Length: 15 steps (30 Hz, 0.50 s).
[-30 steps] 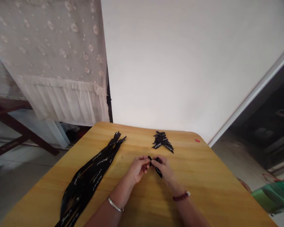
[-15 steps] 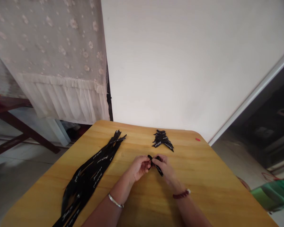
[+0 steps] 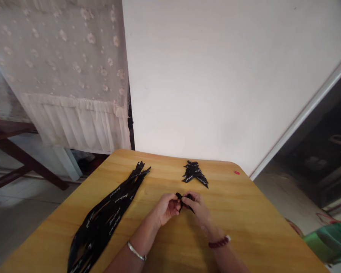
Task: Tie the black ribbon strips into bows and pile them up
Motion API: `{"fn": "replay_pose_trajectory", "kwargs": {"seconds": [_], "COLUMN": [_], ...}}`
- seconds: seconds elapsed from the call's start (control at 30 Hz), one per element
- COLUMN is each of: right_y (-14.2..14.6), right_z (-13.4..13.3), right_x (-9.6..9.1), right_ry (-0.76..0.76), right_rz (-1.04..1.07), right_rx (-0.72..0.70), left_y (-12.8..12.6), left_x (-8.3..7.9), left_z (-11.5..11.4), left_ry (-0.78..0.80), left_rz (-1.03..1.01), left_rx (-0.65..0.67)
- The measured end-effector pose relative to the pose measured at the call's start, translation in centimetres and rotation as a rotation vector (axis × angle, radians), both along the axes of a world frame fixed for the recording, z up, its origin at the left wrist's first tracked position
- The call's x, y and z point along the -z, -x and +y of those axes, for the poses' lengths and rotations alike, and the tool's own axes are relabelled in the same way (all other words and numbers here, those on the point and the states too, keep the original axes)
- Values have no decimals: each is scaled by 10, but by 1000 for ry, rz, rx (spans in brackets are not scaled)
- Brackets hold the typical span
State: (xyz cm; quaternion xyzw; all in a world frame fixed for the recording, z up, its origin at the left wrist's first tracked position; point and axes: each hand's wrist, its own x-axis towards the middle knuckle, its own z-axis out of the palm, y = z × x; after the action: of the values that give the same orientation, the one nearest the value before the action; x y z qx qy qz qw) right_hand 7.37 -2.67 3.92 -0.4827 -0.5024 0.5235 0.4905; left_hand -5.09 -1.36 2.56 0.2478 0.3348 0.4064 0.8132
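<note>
Over the honey-toned wooden table [image 3: 238, 216], the left hand [image 3: 167, 208] and the right hand [image 3: 197, 208] meet, fingers curled, pinching a small black printed ribbon [image 3: 184, 201] between them! Long black ribbon strips [image 3: 105, 216] lie left, a little ribbon pile [image 3: 193, 173] sits ahead, and a lace curtain [image 3: 65, 64] hangs against the white wall [image 3: 216, 76].
</note>
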Motion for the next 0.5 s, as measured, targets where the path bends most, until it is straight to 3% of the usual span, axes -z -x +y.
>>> {"fn": "replay_pose_trajectory", "kwargs": {"seconds": [0.07, 0.23, 0.33, 0.5], "right_y": [-1, -4, -4, -5], "right_z": [1, 5, 6, 3], "right_x": [0, 3, 3, -4], "right_ry": [-3, -24, -20, 132], "right_rz": [-1, -62, -80, 146], "right_rx": [-12, 58, 53, 7], "left_y": [0, -2, -4, -3], "left_x": [-1, -5, -5, -2], "left_z": [0, -2, -3, -1], "left_ry": [-14, -229, -319, -304], "left_rz": [28, 246, 376, 391], "left_rx": [2, -210, -201, -241]}}
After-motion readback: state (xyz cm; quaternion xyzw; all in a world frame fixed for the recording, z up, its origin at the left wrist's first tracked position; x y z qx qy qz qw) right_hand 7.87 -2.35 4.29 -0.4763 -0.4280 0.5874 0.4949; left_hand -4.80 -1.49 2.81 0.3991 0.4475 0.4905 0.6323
